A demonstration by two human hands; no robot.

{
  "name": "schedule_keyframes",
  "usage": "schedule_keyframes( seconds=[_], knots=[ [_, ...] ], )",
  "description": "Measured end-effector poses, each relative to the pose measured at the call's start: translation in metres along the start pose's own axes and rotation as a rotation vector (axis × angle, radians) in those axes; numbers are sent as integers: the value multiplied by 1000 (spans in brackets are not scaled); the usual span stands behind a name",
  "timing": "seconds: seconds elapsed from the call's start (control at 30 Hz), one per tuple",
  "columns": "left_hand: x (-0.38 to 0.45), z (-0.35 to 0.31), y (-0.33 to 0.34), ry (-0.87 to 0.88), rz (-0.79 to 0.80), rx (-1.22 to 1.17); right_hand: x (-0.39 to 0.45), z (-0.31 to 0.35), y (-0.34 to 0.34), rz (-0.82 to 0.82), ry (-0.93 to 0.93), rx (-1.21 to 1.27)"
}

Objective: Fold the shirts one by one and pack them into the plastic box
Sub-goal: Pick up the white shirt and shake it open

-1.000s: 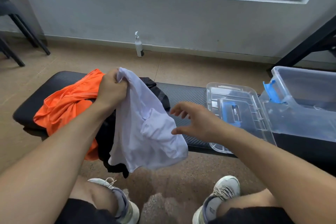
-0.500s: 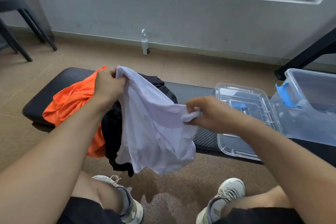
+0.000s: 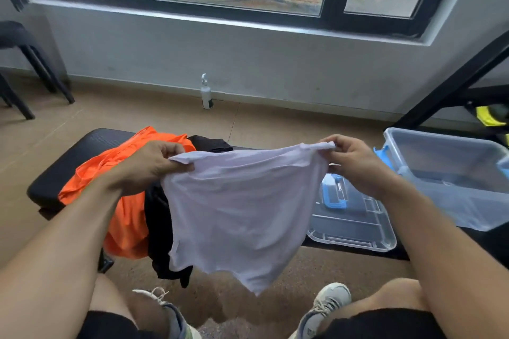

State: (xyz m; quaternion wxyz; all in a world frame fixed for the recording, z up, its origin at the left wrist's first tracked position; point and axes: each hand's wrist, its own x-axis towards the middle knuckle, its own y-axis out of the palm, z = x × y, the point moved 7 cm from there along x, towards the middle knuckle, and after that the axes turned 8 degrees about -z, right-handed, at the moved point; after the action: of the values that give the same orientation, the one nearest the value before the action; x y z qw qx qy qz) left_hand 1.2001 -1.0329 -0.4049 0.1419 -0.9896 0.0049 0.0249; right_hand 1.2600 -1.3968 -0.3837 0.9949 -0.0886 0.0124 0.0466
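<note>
A white shirt (image 3: pixel 242 212) hangs spread out in the air over the black bench (image 3: pixel 71 157). My left hand (image 3: pixel 148 165) grips its upper left corner and my right hand (image 3: pixel 355 162) pinches its upper right corner. An orange shirt (image 3: pixel 124 217) and a black shirt (image 3: pixel 158 223) lie crumpled on the bench behind it, draping over the front edge. The clear plastic box (image 3: pixel 451 179) with blue latches stands open on the bench at the right. Its clear lid (image 3: pixel 355 223) lies flat beside it, partly hidden by the white shirt.
A small white spray bottle (image 3: pixel 206 92) stands on the floor by the wall. Black chair legs (image 3: pixel 41 77) are at the far left and a black metal frame (image 3: pixel 451 82) slants at the right. My knees and two sneakers (image 3: pixel 322 308) are below the bench.
My right hand took hold of the white shirt and pulled right while my left stayed, so the bunched shirt now hangs stretched between both hands. The view tilted upward.
</note>
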Motion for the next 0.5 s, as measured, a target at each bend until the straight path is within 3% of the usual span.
schedule_keyframes(
  seconds=[0.13,0.23,0.33,0.5],
  knots=[
    [-14,-9,5,-21,145,44,-6,16,-18,22,-35,-26],
    [-20,-21,2,4,147,54,-17,32,-27,111,-83,-120],
    [-24,-32,-4,36,87,12,-28,45,-30,180,-96,-93],
    [-28,-49,-24,91,-167,-70,-49,64,-31,171,-128,68]
  ],
)
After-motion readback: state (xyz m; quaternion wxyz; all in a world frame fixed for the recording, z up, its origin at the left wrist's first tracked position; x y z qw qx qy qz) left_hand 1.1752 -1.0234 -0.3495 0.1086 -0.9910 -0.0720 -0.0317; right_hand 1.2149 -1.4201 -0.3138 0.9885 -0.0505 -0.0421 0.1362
